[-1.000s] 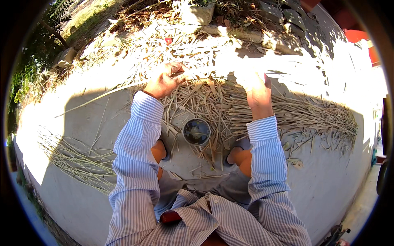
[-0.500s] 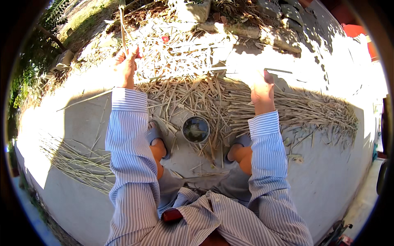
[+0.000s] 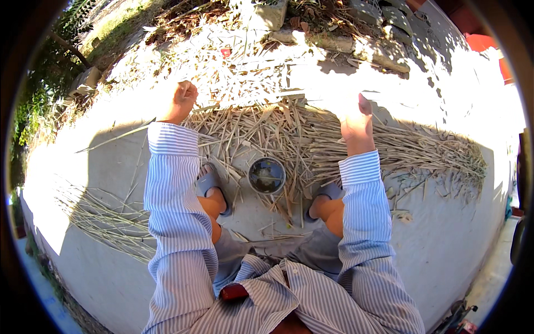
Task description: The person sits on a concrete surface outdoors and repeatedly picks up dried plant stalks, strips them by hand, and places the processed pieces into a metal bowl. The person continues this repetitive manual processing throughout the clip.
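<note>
My left hand is raised at the upper left over bright, sunlit ground, its fingers curled closed. Whatever it may hold cannot be made out. Across from it, my right hand is closed with the thumb up, partly washed out by glare. A thin dry stalk sticks out beside that thumb, pinched in the hand. Between and below the hands lies a heap of dry stalks and husk pieces. A round bowl of dark liquid stands between my sandalled feet.
A thick bundle of dry stalks lies to the right. Thinner greenish stalks are spread on the concrete floor at the left. Husk litter and edging stones lie farther off. A small red object is among the litter.
The long strip that stood up from my left hand is out of sight. That hand has turned and curled over. My right hand has barely moved, and less of its stalk shows past the thumb.
</note>
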Motion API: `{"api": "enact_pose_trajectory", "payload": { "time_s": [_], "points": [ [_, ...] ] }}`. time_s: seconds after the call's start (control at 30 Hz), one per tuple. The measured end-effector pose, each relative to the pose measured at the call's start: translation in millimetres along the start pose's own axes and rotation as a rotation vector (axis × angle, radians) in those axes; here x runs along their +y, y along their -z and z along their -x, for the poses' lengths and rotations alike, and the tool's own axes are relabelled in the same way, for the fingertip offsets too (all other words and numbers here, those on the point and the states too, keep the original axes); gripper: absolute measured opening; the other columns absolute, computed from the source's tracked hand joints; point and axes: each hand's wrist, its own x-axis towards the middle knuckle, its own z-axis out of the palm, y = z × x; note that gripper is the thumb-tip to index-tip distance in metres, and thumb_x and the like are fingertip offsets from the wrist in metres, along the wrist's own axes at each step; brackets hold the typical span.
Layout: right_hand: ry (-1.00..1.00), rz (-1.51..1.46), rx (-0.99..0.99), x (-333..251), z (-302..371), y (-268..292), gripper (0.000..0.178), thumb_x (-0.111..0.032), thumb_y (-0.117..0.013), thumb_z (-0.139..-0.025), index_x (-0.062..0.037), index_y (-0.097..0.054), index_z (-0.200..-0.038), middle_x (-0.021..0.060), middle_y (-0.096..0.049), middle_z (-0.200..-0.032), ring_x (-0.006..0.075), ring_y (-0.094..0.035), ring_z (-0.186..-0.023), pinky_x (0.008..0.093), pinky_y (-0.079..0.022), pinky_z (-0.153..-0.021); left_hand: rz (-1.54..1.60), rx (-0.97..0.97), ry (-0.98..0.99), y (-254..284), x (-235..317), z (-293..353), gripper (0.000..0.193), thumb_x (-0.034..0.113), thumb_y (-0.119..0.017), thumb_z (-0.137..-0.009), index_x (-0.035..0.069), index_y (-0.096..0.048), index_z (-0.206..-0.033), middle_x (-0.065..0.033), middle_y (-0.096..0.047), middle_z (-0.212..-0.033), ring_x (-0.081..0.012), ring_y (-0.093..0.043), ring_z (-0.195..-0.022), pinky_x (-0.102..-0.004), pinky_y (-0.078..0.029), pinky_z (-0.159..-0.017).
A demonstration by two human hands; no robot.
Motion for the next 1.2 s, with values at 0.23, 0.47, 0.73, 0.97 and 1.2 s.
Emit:
{"api": "enact_pose_trajectory", "payload": {
  "time_s": [0.23, 0.47, 0.73, 0.97, 1.2],
  "points": [
    [0.062, -0.097, -0.074, 4, -7, 8, 0.024, -0.009, -0.060, -0.090, 0.0049, -0.060, -0.110, 0.0123, -0.066, -0.102, 0.0211, -0.066, -0.087, 0.0296, -0.056, -0.072, 0.418, -0.323, -0.068, -4, 82, 13, 0.028, 0.016, -0.074, -0.078, 0.001, -0.066, -0.100, -0.0069, -0.069, -0.092, -0.0140, -0.063, -0.089, -0.0279, -0.051, -0.073],
    [0.036, 0.071, -0.089, -14, -7, 7, 0.025, -0.006, -0.051, -0.093, 0.0057, -0.056, -0.114, 0.0170, -0.063, -0.108, 0.0290, -0.064, -0.097, 0.0411, -0.058, -0.082, 0.656, -0.327, 0.029, -12, 84, 11, 0.020, 0.010, -0.072, -0.081, -0.001, -0.066, -0.096, -0.0059, -0.068, -0.087, -0.0118, -0.061, -0.076, -0.0257, -0.049, -0.070],
    [0.126, -0.046, -0.337, -13, 5, -1, 0.026, -0.003, -0.054, -0.090, 0.0051, -0.057, -0.115, 0.0135, -0.064, -0.105, 0.0196, -0.064, -0.093, 0.0301, -0.054, -0.079, 0.780, 0.301, 0.274, -10, 58, -3, 0.020, 0.018, -0.073, -0.082, 0.003, -0.065, -0.093, -0.0059, -0.070, -0.081, -0.0128, -0.062, -0.077, -0.0246, -0.047, -0.083],
    [-0.062, 0.006, -0.446, 21, 30, -48, 0.018, -0.003, -0.060, -0.085, -0.0005, -0.061, -0.103, 0.0024, -0.060, -0.080, 0.0115, -0.059, -0.076, 0.0264, -0.049, -0.068, 0.359, 0.014, -0.466, -39, 158, 21, 0.021, 0.018, -0.070, -0.080, 0.002, -0.066, -0.093, -0.0118, -0.068, -0.085, -0.0251, -0.065, -0.082, -0.0346, -0.050, -0.075],
    [0.167, -0.051, -0.335, -16, -1, 1, 0.027, -0.002, -0.055, -0.090, 0.0064, -0.056, -0.115, 0.0140, -0.064, -0.105, 0.0208, -0.064, -0.094, 0.0304, -0.054, -0.079, 0.172, -0.099, -0.286, -40, 84, 11, 0.018, 0.017, -0.074, -0.078, 0.003, -0.066, -0.085, -0.0091, -0.067, -0.075, -0.0201, -0.065, -0.070, -0.0330, -0.052, -0.067]
  ]
}}
